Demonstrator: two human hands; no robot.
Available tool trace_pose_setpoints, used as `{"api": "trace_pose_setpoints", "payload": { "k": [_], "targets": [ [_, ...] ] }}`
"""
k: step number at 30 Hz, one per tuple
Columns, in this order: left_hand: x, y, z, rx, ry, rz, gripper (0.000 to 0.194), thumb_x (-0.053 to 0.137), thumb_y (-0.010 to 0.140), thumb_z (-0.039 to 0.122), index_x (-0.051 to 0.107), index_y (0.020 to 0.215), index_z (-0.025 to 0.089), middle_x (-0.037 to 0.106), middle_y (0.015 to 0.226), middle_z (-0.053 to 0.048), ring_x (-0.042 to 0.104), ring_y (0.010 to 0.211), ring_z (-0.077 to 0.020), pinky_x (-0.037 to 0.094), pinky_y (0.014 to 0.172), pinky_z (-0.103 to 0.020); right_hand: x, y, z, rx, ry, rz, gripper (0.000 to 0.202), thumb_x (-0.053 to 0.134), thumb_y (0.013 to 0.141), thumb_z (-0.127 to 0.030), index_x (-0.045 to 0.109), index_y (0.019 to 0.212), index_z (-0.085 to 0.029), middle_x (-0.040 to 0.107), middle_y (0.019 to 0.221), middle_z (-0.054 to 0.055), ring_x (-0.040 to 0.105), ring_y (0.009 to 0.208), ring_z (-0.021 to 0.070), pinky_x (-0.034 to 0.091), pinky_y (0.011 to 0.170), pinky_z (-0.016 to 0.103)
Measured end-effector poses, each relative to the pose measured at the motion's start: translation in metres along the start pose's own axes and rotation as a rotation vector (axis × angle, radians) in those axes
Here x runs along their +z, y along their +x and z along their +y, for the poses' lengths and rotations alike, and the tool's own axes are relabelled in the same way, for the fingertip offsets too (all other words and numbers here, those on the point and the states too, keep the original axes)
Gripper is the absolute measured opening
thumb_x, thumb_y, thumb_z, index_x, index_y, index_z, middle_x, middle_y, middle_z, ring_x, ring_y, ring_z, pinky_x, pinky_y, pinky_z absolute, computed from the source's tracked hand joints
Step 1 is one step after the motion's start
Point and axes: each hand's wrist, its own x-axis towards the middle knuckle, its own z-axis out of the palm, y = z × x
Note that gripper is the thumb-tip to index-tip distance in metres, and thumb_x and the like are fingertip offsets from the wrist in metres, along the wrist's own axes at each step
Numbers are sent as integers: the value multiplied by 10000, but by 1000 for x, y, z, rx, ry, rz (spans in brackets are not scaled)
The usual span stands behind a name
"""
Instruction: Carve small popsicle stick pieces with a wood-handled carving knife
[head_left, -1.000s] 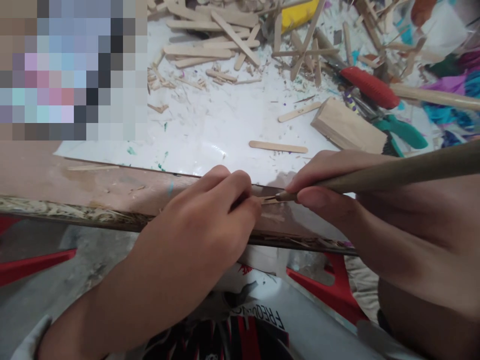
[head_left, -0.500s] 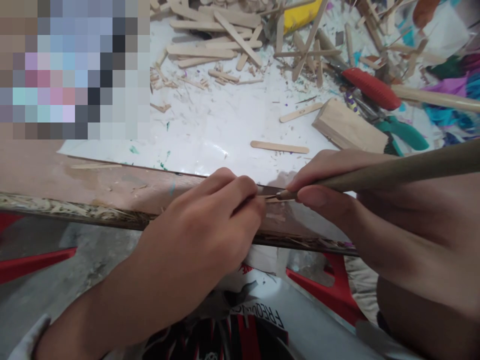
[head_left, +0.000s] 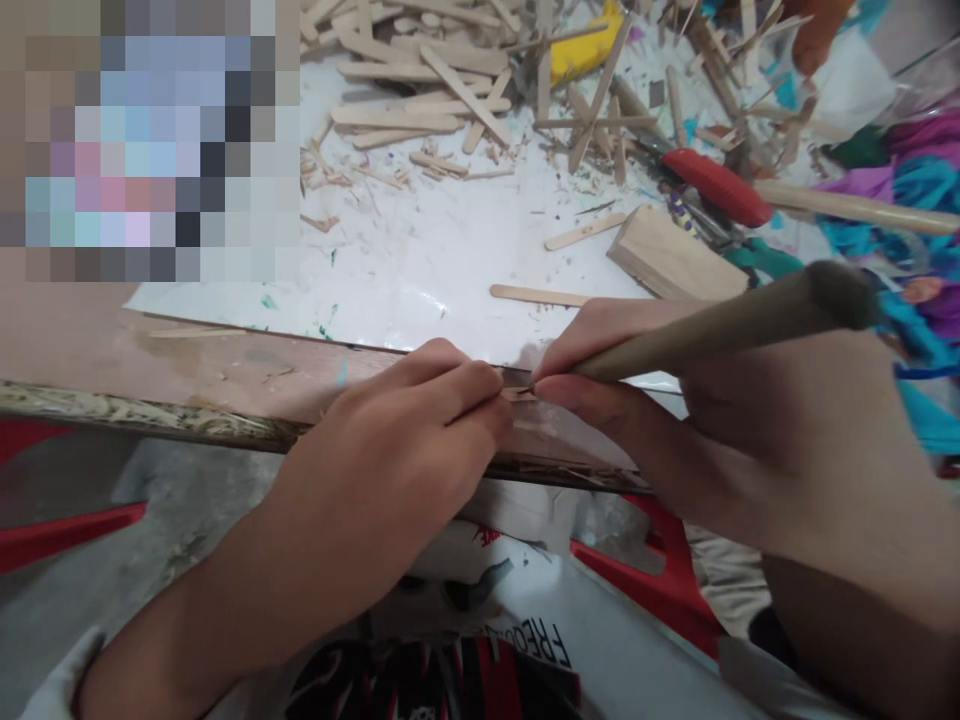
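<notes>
Near the table's front edge, my left hand (head_left: 405,450) is closed with its fingertips pinching a small piece of craft stick (head_left: 514,394); most of the piece is hidden under the fingers. My right hand (head_left: 645,400) grips a wooden-handled carving tool (head_left: 697,325) between thumb and fingers. Its thick grey-brown handle slants up to the right, and its thin dark tip is at the stick piece, just beside the left fingertips. Behind the right hand lies a loose craft stick (head_left: 532,294), partly covered by that hand.
A pile of craft sticks (head_left: 427,75) and shavings lies at the back on a white sheet (head_left: 405,255). To the right are a wooden block (head_left: 671,255), a red-handled tool (head_left: 716,187), green-handled pliers (head_left: 769,260) and coloured scraps (head_left: 922,200).
My right hand has moved left, closer to my left hand, and the tool's handle end has come into view. The view has shifted slightly; my left hand keeps its pinch.
</notes>
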Motion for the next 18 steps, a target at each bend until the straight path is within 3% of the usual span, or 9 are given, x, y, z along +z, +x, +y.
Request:
{"api": "trace_pose_setpoints", "payload": {
  "k": [5,8,9,12,14,18],
  "targets": [
    [-2,2,-3,132,150,32,476,458,1211,-38,889,1141,153,929,1184,-93,889,1117,-275,757,988,-379,-1,-4,7,-12,114,93,214,858,1191,-289,815,982,-281,859,863,-44,759,680,149,609,661,301],
    [-4,2,-4,147,207,47,464,490,1158,-93,896,1224,121,938,1207,-95,889,1136,-283,751,1049,-395,6,-22,6,71,127,274,207,915,1173,-248,876,978,-310,914,952,-35,811,762,175,659,736,333],
    [-4,2,-4,145,202,41,474,495,1143,-109,894,1252,122,939,1212,-87,889,1140,-281,748,1062,-396,9,-29,4,222,103,418,187,964,1150,-255,915,982,-321,909,954,-24,801,792,195,664,772,366],
    [-6,1,-5,100,106,12,518,501,1112,-141,884,1268,171,937,1236,-49,887,1130,-245,734,1037,-366,18,-47,-4,353,177,631,174,1059,1080,-350,965,934,-346,857,876,-11,695,713,211,631,697,424],
    [-5,1,-6,56,43,16,509,513,1102,-144,872,1234,192,930,1237,-43,884,1144,-232,726,1035,-349,22,-53,-7,381,220,653,163,1046,1081,-370,976,934,-365,856,865,2,692,692,230,614,643,453],
    [-5,3,-4,22,45,50,489,508,1110,-140,853,1172,201,912,1254,-52,870,1223,-223,709,1136,-322,26,-55,-2,365,207,572,132,988,1089,-341,996,1020,-453,879,878,6,742,685,271,611,598,477]
  ]
}}
